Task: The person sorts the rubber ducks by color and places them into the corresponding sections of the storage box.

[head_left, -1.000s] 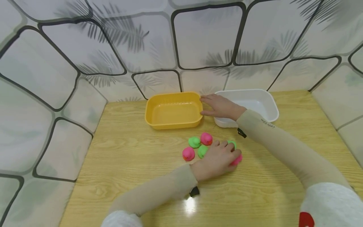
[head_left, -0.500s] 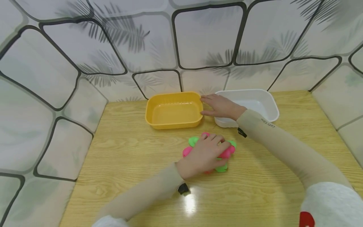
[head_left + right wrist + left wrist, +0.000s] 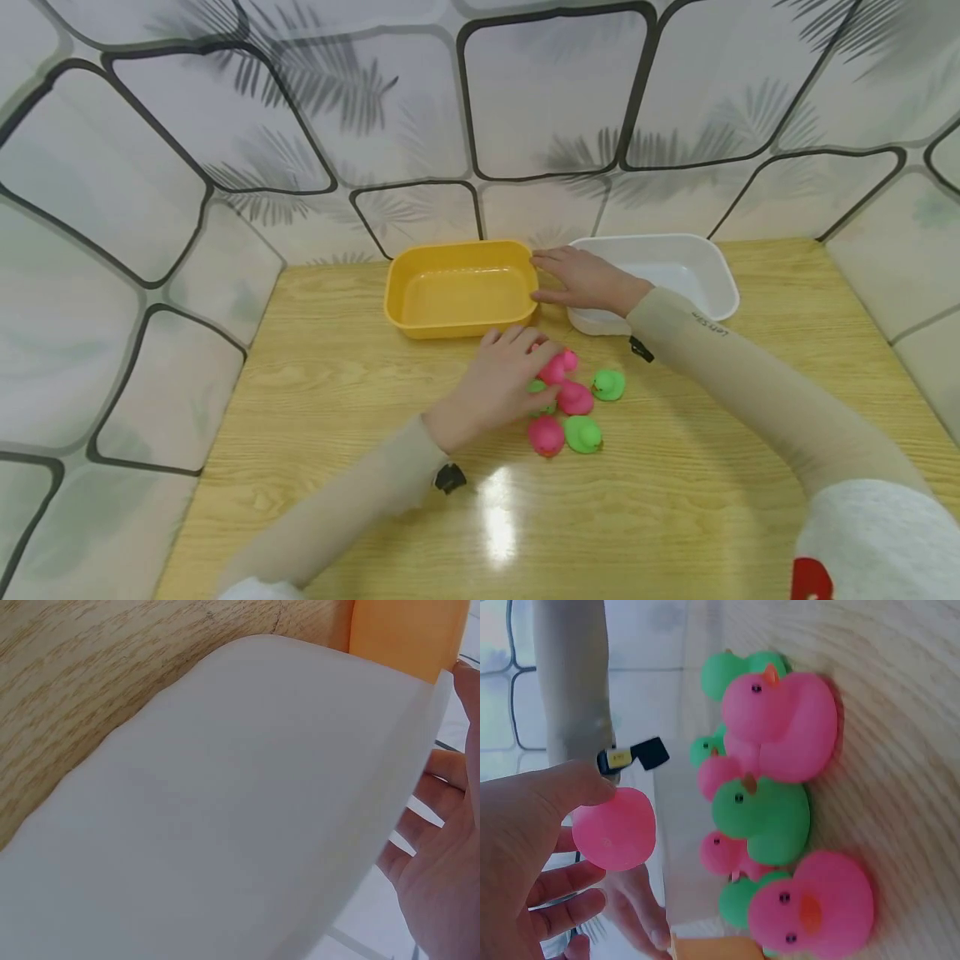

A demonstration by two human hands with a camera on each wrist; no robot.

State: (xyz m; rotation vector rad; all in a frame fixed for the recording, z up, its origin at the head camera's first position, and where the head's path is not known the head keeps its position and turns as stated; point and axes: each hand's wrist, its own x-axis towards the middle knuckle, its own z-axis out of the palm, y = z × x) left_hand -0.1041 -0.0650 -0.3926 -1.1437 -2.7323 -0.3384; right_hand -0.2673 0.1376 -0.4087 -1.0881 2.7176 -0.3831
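My left hand (image 3: 495,383) is above the left side of a cluster of rubber ducks. It pinches a pink rubber duck (image 3: 615,829) between thumb and fingers, the duck's rounded base showing in the left wrist view. Close by sit a pink duck (image 3: 575,398), a green duck (image 3: 583,434), another pink duck (image 3: 546,436) and a green duck (image 3: 609,385); other ducks are partly hidden by the hand. My right hand (image 3: 581,279) reaches over the white tray (image 3: 693,271), fingers extended, fingertips at the right rim of the yellow tray (image 3: 461,329).
Both trays stand side by side at the back of the wooden table (image 3: 315,400), near the patterned backdrop (image 3: 551,100). The right forearm (image 3: 750,400) crosses the table's right side. A black wrist camera (image 3: 450,477) hangs under the left cuff.
My left hand has moved left across the ducks, uncovering those on the right and covering those on the left. It holds a pink duck now. The right hand has stayed put.
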